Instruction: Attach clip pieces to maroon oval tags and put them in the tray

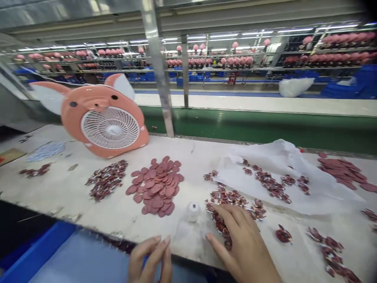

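Right hand (243, 240), lower right of centre: fingers loosely spread over heap of glossy dark-red pieces (216, 221), which shows beyond fingertips and beside thumb. Pieces point every way; heap's long axis partly hidden. Left hand (149, 260), bottom centre: fingertips bunched, cannot tell if pinching.

Coral animal-face fan (101, 118) stands at left, white grille toward camera; metal post (160, 70) just right of it. Pale blue pieces (47, 151) piled left of fan. Green strip (224, 125) runs behind, then white counter (250, 103), whitish plastic bag (294, 87) at its far edge, blue bins (341, 89) near bag. Distant racks (259, 68) hold pink round-topped items (237, 61).
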Tool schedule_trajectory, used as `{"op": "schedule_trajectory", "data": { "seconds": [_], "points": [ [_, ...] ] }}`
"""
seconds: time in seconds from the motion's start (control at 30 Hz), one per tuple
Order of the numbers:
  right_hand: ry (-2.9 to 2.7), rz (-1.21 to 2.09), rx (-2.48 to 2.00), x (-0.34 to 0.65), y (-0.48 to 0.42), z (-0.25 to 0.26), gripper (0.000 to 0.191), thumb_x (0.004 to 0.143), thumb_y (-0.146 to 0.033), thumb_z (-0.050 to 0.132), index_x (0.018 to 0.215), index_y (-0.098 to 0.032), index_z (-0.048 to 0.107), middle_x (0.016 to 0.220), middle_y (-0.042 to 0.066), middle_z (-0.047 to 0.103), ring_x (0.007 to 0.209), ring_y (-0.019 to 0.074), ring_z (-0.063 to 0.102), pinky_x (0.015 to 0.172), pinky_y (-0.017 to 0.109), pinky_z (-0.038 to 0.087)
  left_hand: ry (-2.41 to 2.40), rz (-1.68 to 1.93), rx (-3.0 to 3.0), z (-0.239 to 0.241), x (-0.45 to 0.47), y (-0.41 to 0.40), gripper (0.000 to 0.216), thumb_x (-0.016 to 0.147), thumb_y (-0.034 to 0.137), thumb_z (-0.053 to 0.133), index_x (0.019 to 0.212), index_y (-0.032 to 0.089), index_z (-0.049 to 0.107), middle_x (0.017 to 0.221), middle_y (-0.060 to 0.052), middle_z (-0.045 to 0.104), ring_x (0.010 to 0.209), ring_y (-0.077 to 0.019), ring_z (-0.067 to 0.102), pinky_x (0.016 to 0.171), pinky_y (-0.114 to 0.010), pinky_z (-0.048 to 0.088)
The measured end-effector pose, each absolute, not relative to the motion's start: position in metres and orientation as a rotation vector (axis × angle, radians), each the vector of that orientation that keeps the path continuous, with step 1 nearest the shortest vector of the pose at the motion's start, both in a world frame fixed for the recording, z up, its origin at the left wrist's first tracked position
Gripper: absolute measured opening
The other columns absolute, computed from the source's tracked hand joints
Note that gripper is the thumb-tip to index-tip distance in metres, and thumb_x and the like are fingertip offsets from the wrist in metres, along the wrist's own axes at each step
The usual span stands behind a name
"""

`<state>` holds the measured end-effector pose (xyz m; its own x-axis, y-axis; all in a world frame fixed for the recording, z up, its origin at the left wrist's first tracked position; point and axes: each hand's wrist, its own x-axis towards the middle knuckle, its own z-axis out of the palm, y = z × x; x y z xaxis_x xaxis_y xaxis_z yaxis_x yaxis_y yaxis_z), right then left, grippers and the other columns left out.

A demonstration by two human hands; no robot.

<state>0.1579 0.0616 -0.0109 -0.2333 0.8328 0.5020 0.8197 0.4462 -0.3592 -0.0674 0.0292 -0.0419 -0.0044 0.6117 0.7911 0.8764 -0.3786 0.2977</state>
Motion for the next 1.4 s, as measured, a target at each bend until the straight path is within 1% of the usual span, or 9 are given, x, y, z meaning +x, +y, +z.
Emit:
{"op": "schedule_trajectory", "data": {
  "seconds": [0.17, 0.3, 0.53, 0.7, 0.87, 1.03, 1.2, 1.33, 1.4],
  "points": [
    [-2.087, 0.123, -1.415, 0.125, 0.082, -0.015, 0.056, 0.080, -0.038, 0.069, 0.130, -0.019, 0.050, 0.110, 0.012, 0.061, 0.099, 0.0340, 0.053, 0.081, 0.051, 0.046, -1.946, -0.971, -1.968, -0.031, -0.109, 0.054, 0.030, 0.087, 0.025, 0.057, 0.116, 0.020, 0.061, 0.109, -0.012, 0.058, 0.101, -0.0271, 0.055, 0.089, -0.047, 0.045],
    [-2.075, 0.246, -1.406, 0.111, 0.093, -0.013, 0.036, 0.081, -0.029, 0.069, 0.115, -0.027, 0.060, 0.099, 0.006, 0.063, 0.091, 0.0304, 0.054, 0.077, 0.047, 0.045, -2.137, -0.753, -1.950, -0.017, -0.110, 0.076, 0.032, 0.089, 0.037, 0.054, 0.115, 0.022, 0.065, 0.111, -0.012, 0.061, 0.102, -0.0306, 0.053, 0.082, -0.046, 0.045],
    [-1.812, 0.480, -1.229, 0.130, 0.081, 0.000, 0.029, 0.089, -0.032, 0.057, 0.116, -0.023, 0.054, 0.113, 0.008, 0.061, 0.106, 0.0265, 0.056, 0.089, 0.041, 0.045, -2.121, -0.837, -2.037, -0.019, -0.101, 0.084, 0.019, 0.089, 0.034, 0.055, 0.097, 0.027, 0.071, 0.106, -0.006, 0.066, 0.098, -0.0264, 0.056, 0.077, -0.040, 0.044],
    [-1.610, 0.669, -1.024, 0.136, 0.060, -0.004, 0.032, 0.088, -0.031, 0.049, 0.119, -0.023, 0.045, 0.103, 0.006, 0.060, 0.093, 0.0207, 0.061, 0.078, 0.032, 0.051, -2.029, -0.956, -1.995, -0.027, -0.102, 0.083, 0.027, 0.089, 0.027, 0.055, 0.113, 0.030, 0.068, 0.109, -0.005, 0.069, 0.098, -0.0261, 0.059, 0.080, -0.041, 0.042],
    [-1.438, 0.967, -0.927, 0.129, 0.048, -0.014, 0.031, 0.081, -0.026, 0.057, 0.109, -0.022, 0.045, 0.069, -0.004, 0.051, 0.051, 0.0115, 0.046, 0.047, 0.023, 0.040, -2.062, -1.526, -2.190, -0.012, -0.064, 0.058, 0.029, 0.087, 0.027, 0.058, 0.114, 0.029, 0.068, 0.101, -0.005, 0.067, 0.095, -0.0224, 0.060, 0.086, -0.037, 0.045],
    [-1.215, 1.289, -0.834, 0.130, 0.042, -0.012, 0.030, 0.076, -0.029, 0.067, 0.094, -0.024, 0.043, 0.068, -0.006, 0.048, 0.055, 0.0101, 0.044, 0.049, 0.021, 0.037, -2.435, -2.123, -2.587, 0.003, -0.016, 0.029, 0.024, 0.086, 0.033, 0.060, 0.104, 0.028, 0.074, 0.086, -0.004, 0.068, 0.081, -0.0190, 0.064, 0.074, -0.028, 0.050],
    [-0.948, 1.477, -0.801, 0.134, 0.028, -0.018, 0.039, 0.081, -0.043, 0.067, 0.099, -0.026, 0.037, 0.073, -0.004, 0.052, 0.064, 0.0120, 0.053, 0.061, 0.025, 0.043, -2.204, -2.576, -2.826, -0.007, -0.002, 0.027, 0.028, 0.078, 0.039, 0.069, 0.105, 0.030, 0.074, 0.079, -0.003, 0.061, 0.074, -0.0166, 0.059, 0.068, -0.026, 0.048],
    [-0.851, 1.580, -0.810, 0.139, 0.016, -0.025, 0.053, 0.079, -0.057, 0.064, 0.109, -0.026, 0.033, 0.070, -0.005, 0.052, 0.049, 0.0083, 0.043, 0.045, 0.019, 0.035, -2.206, -2.999, -2.607, -0.012, 0.006, 0.024, 0.031, 0.071, 0.049, 0.074, 0.096, 0.031, 0.075, 0.077, 0.000, 0.052, 0.067, -0.0139, 0.055, 0.061, -0.025, 0.046],
    [-0.835, 1.581, -0.842, 0.148, 0.010, -0.025, 0.066, 0.079, -0.066, 0.059, 0.120, -0.027, 0.026, 0.072, -0.005, 0.053, 0.045, 0.0080, 0.038, 0.041, 0.020, 0.034, -2.326, -3.067, -2.320, -0.009, 0.008, 0.022, 0.032, 0.069, 0.052, 0.073, 0.090, 0.027, 0.075, 0.085, -0.002, 0.056, 0.069, -0.0146, 0.055, 0.063, -0.026, 0.047]
  ]
}}
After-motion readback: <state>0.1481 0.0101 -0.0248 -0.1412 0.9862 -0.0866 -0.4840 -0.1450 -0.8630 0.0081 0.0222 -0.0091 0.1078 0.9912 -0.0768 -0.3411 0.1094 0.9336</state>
